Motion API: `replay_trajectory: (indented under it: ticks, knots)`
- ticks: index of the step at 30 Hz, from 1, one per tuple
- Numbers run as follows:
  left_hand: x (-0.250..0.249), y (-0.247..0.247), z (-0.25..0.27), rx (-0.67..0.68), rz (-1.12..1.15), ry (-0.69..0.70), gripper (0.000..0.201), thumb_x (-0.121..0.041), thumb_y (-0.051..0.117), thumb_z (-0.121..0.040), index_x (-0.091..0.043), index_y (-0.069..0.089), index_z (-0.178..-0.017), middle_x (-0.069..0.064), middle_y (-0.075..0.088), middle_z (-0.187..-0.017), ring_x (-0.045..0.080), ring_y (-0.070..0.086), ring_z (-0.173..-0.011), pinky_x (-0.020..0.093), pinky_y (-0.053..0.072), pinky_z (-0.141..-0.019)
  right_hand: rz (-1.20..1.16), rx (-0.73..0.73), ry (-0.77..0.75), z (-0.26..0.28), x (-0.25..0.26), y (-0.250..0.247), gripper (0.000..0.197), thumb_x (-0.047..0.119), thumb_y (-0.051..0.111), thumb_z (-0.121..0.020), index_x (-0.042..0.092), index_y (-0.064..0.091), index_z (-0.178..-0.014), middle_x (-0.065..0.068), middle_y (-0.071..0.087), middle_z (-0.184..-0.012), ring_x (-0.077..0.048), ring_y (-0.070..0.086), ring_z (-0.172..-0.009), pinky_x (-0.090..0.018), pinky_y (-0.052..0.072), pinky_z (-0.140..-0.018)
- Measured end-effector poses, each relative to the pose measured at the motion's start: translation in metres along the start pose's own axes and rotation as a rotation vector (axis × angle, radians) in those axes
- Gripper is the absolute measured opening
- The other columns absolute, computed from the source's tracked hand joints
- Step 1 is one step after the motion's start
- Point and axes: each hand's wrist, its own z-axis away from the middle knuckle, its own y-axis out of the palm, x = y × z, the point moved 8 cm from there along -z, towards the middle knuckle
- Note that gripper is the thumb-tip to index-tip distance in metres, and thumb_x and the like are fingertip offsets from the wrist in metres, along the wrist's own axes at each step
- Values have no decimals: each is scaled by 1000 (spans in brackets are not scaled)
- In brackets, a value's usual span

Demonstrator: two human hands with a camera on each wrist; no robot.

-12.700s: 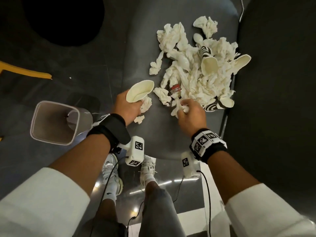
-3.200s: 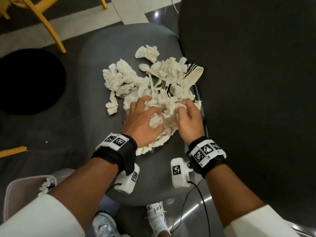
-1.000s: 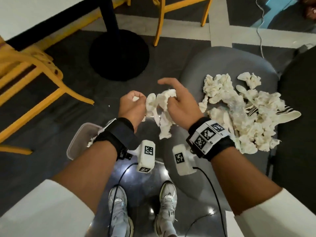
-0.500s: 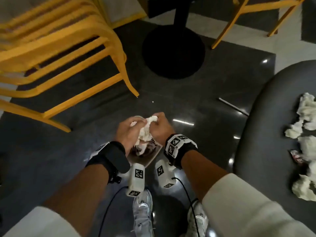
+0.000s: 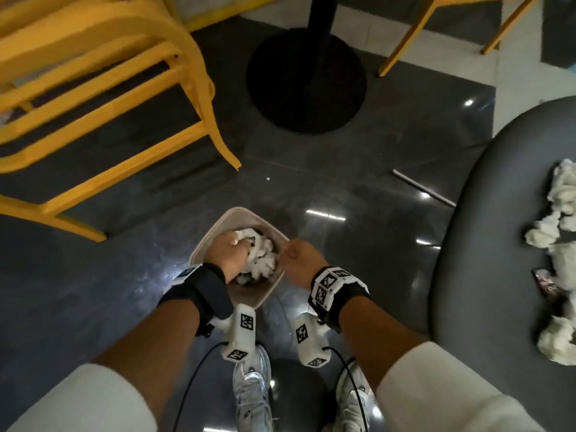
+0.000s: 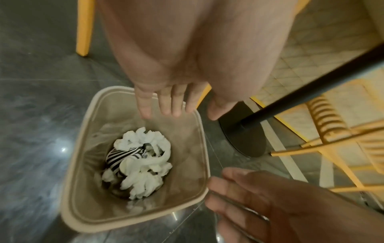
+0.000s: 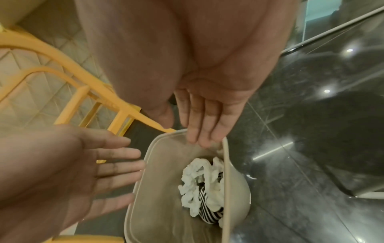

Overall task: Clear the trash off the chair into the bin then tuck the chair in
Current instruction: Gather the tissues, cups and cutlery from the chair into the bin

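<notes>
The beige bin (image 5: 252,296) stands on the dark floor in front of my feet. Crumpled white tissues (image 6: 143,161) and a black-and-white striped cup (image 6: 120,157) lie at its bottom. My left hand (image 5: 229,254) hangs over the bin's mouth with its fingers (image 6: 166,105) straight and empty. My right hand (image 5: 297,260) hovers over the bin's right rim, its fingers (image 7: 203,125) also spread and holding nothing. At the right edge is the grey chair seat (image 5: 486,260), where more tissue wads (image 5: 558,194) and a dark wrapper (image 5: 545,280) lie.
A yellow chair (image 5: 109,73) stands to the upper left, one leg close to the bin. A black round table base (image 5: 305,85) sits behind the bin. My white shoes (image 5: 252,388) are just below it. Another yellow chair's legs (image 5: 405,42) show at the top right.
Half a second ago both hands gripped a wad of tissues above the bin. The wad now lies inside it, and both hands have let go and opened.
</notes>
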Motion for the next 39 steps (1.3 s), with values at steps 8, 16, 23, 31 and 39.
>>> replay_trajectory:
  ticks: [8, 16, 23, 31, 39]
  knots:
    - [-157, 32, 39, -76, -156, 307, 24, -18, 57, -87, -12, 63, -110, 15, 68, -116, 33, 63, -110, 42, 48, -99, -344, -308, -139, 71, -21, -134, 14, 22, 55, -90, 26, 68, -94, -4, 78, -91, -23, 75, -89, -41, 59, -91]
    - [-323, 185, 172, 97, -135, 738, 21, -10, 54, -88, -17, 65, -105, 5, 69, -99, 22, 66, -87, 35, 53, -87, -9, -742, -140, 210, -130, -296, 28, 29, 61, -89, 17, 65, -114, -5, 65, -109, -29, 67, -92, -43, 56, -81]
    - [-378, 315, 243, 304, -321, 943, 34, -8, 56, -86, -19, 59, -118, 0, 58, -115, 17, 59, -103, 32, 49, -92, 360, -343, 122, 250, -261, -286, 57, 36, 60, -92, 36, 41, -145, -8, 39, -140, -39, 52, -116, -47, 53, -87]
    - [-397, 373, 244, 125, -611, 965, 65, -23, 68, -77, -20, 42, -137, 6, 35, -138, 31, 40, -127, 47, 37, -108, -87, -709, -6, 288, -299, -328, 19, 19, 56, -86, 27, 43, -96, 2, 53, -99, -23, 54, -84, -41, 50, -73]
    - [-392, 382, 233, 131, -606, 865, 71, -6, 60, -80, -13, 33, -145, 17, 43, -137, 36, 43, -125, 47, 39, -107, 209, -551, 169, 271, -312, -335, 42, 37, 62, -92, 23, 51, -130, -8, 50, -126, -32, 53, -116, -40, 50, -85]
